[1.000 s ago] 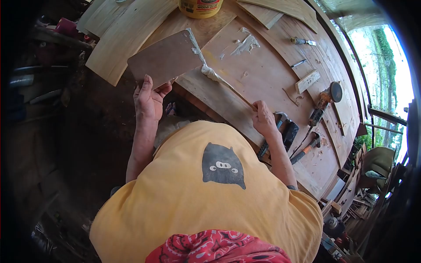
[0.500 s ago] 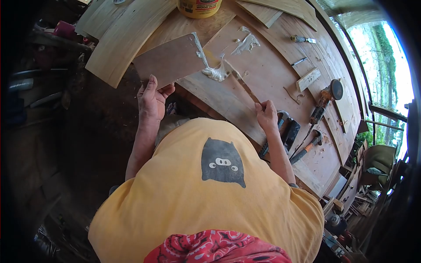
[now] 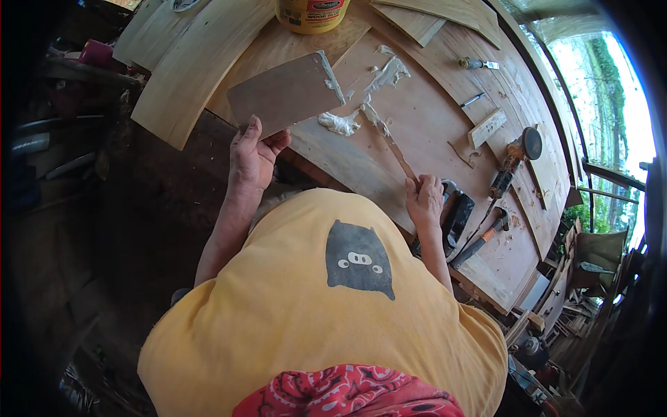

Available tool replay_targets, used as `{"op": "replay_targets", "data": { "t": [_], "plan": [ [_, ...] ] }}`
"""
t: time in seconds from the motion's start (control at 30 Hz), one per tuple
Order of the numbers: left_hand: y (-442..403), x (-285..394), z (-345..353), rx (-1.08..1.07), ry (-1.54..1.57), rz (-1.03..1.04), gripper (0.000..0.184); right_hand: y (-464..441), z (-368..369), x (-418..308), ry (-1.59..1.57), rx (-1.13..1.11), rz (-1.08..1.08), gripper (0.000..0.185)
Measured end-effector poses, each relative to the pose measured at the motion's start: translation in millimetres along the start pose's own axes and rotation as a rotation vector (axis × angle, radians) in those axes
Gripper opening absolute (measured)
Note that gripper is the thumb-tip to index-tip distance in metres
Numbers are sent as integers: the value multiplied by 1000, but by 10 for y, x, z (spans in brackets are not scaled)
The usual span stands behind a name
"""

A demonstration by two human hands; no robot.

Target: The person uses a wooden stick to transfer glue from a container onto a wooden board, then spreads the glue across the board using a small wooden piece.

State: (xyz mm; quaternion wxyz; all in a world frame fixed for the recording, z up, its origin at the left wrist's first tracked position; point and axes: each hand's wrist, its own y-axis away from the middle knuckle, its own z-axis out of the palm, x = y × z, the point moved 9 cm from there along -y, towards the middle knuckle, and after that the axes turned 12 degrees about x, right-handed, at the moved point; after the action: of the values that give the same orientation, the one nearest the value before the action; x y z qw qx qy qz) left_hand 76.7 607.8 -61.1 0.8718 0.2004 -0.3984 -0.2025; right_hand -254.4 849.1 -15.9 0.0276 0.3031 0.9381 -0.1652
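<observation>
My left hand grips the near edge of a thin rectangular wooden panel, thumb on top, holding it tilted above the bench. White glue lines the panel's right edge. In my right hand is a thin wooden stick, its far end coated with white glue. That end is just right of a glue blob near the panel's lower right corner; whether it touches the blob I cannot tell. Another glue smear spreads over the board beyond the stick.
A yellow wood glue tub stands at the back. To the right lie a chisel, a pen-like tool, a wood block, an angle grinder and a hammer. Curved plywood sheets overhang at the left.
The panel and my left hand have moved slightly right. The stick's gluey end has come away from the panel's edge and swung right, with more glue on it. My right hand is slightly lower.
</observation>
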Motion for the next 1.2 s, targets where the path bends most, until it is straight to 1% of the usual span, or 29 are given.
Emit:
{"op": "replay_targets", "data": {
  "t": [0.03,0.07,0.17,0.2,0.3,0.37,0.43,0.47,0.57,0.67,0.77,0.87,0.97,1.03,1.1,1.17,1.2],
  "plan": [
    [8,-69,80,-4,25,-37,41,-71,-116,-79,92,115,-68,34],
    [7,-137,163,-10,51,-75,41,-136,-142,-96,53,142,-22,35],
    [31,-356,433,-96,45,-165,46,-265,62,-389,-421,-151,192,35],
    [62,-388,549,-120,23,-176,47,-281,102,-554,-485,-259,184,35],
    [36,-332,671,-148,11,-122,48,-304,-103,-510,-101,-13,-20,34],
    [-30,-227,576,-112,27,-71,48,-150,102,-173,-59,-33,-12,34],
    [-84,-189,418,-78,42,-51,48,-60,172,-58,-43,-85,-24,34],
    [-120,-199,332,-64,50,-51,47,-55,268,56,-31,-149,22,31],
    [-118,-196,217,-30,46,-33,46,-218,194,-37,-50,-105,-42,27],
    [-31,-195,178,-25,42,-30,45,-100,344,125,-67,-237,53,24],
    [11,-226,118,-17,41,-29,43,-110,354,181,-64,-184,8,22],
    [-3,-242,124,-30,28,-38,42,-398,177,57,12,7,34,21],
    [-32,-215,136,-30,29,-37,42,-751,-22,107,-176,33,263,22],
    [17,-123,177,-45,33,-25,42,-1082,-556,-160,-240,156,136,23],
    [10,-65,168,-37,50,-21,41,-1489,-869,-252,-356,140,111,22],
    [7,-28,135,-55,55,-30,42,-1907,-1423,-721,-367,181,-29,20],
    [24,5,149,-63,84,-35,43,-2094,-1662,-1006,-312,191,-91,20]
  ]
}}
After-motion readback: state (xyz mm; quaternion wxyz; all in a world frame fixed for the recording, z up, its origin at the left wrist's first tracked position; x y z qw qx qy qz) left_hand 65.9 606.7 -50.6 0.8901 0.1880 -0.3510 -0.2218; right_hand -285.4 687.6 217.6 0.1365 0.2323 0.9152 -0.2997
